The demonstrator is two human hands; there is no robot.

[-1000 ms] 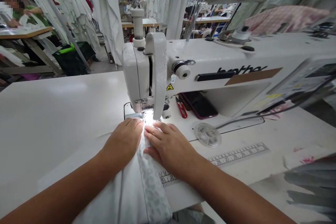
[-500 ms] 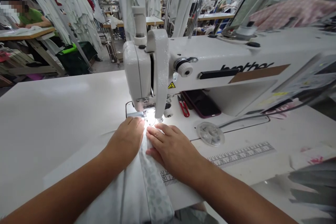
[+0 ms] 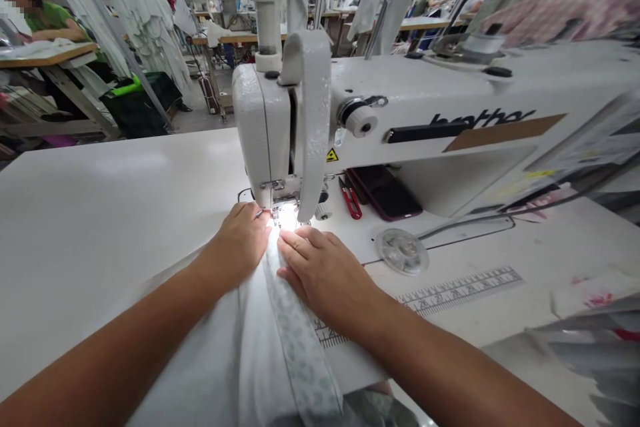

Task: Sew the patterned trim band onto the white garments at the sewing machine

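White fabric [image 3: 215,347] with a leaf-patterned pale strip [image 3: 300,333] along its right edge runs up to the lit presser foot of a white sewing machine [image 3: 265,127]. Just left of the foot, my left hand [image 3: 240,240] has its fingers closed together on the fabric. A small dark metallic piece shows by its fingertips; I cannot make out what it is. My right hand [image 3: 325,267] lies on the strip just right of and below the foot, fingers stretched and thumb apart. The needle tip is lost in the glare.
Red thread snips [image 3: 351,199] and a dark phone [image 3: 387,193] lie under the machine arm. A clear plastic disc [image 3: 403,251] and a printed ruler [image 3: 460,290] are on the right of the white table [image 3: 100,213]. A co-worker [image 3: 50,20] sits at the far left.
The fabric strip has shifted slightly, and its lower end lies farther right. Both hands remain beside the presser foot, a little higher in view. The camera view has moved slightly.
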